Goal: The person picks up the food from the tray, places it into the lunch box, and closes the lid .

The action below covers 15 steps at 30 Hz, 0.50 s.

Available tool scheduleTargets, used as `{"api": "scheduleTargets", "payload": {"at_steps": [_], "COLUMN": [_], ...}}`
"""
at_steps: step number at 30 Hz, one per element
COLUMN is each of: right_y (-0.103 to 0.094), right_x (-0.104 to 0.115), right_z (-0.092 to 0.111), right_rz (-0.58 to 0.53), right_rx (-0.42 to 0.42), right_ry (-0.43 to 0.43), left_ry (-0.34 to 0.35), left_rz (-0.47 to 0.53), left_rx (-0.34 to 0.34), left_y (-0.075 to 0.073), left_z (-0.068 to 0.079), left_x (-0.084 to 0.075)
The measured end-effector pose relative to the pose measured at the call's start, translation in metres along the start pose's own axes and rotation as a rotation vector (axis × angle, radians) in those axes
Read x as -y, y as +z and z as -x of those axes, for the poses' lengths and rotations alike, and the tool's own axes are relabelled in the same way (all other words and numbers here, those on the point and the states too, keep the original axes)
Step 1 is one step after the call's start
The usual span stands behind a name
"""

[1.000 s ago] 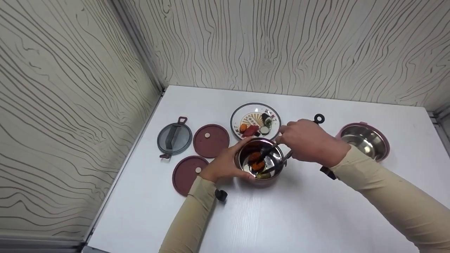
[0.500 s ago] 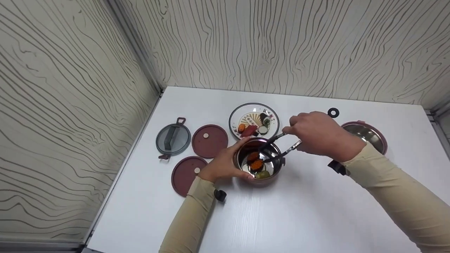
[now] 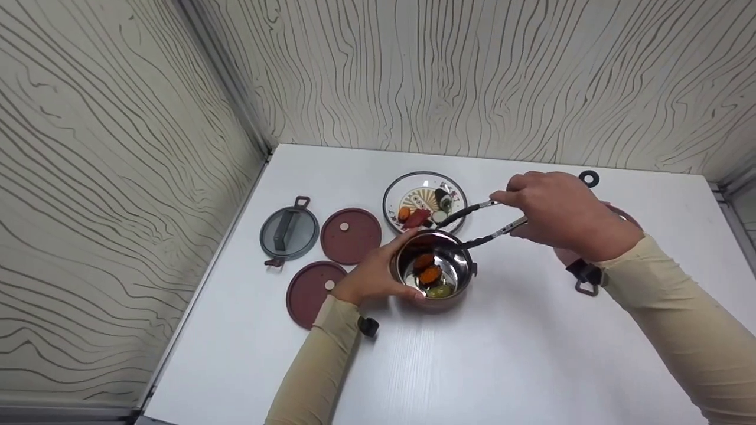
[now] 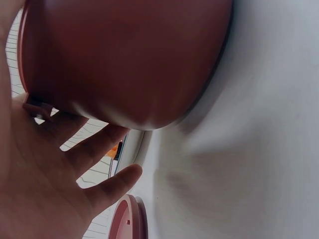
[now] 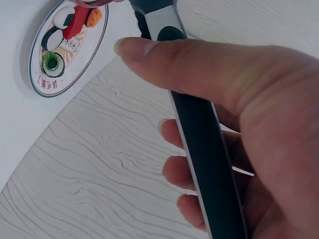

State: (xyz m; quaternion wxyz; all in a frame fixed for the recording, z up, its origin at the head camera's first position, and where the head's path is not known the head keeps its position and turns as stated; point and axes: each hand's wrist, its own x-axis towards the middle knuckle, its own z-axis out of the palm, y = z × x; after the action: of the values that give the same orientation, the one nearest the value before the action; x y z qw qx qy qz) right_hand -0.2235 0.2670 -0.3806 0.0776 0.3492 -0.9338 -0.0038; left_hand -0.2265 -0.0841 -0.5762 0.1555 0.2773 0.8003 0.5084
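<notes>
My left hand (image 3: 375, 274) holds the dark red steel-lined pot (image 3: 440, 304), thumb near its front rim and fingers round the far side. Inside lie orange-topped sushi pieces (image 3: 430, 275) and a green piece (image 3: 439, 291). With my right hand (image 3: 561, 206) I grip black-tipped tongs (image 3: 509, 226) by the handle. Their arms are spread, with nothing between them; the tips are over the pot's back right rim and the plate's near edge. In the right wrist view, the thumb and fingers wrap the dark tongs handle (image 5: 204, 159).
Behind the pot is a patterned plate (image 3: 400, 192) with several sushi pieces. Two dark red round lids (image 3: 360, 245) (image 3: 307, 301) and a glass lid (image 3: 271, 233) lie left. A pink-rimmed steel bowl (image 3: 568, 257) is partly hidden by my right arm.
My right hand has lifted the tongs up and to the right, out of the pot's depth, and their arms have spread. The orange-topped pieces stay inside. My left hand keeps its place.
</notes>
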Motion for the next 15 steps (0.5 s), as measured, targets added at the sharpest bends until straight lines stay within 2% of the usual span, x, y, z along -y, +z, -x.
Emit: {"api": "scheduleTargets", "payload": {"at_steps": [9, 15], "right_y": [-0.001, 0.003], "right_x": [-0.02, -0.033], "right_z": [0.019, 0.032], "right_rz": [-0.039, -0.059], "right_rx": [-0.043, -0.062], "right_ry": [0.133, 0.189], "left_ry": [0.007, 0.02], "left_rz": [-0.008, -0.018], "left_rx": [-0.006, -0.003], "left_y": [0.0, 0.0], "left_z": [-0.002, -0.003], "left_x": [0.002, 0.001]}}
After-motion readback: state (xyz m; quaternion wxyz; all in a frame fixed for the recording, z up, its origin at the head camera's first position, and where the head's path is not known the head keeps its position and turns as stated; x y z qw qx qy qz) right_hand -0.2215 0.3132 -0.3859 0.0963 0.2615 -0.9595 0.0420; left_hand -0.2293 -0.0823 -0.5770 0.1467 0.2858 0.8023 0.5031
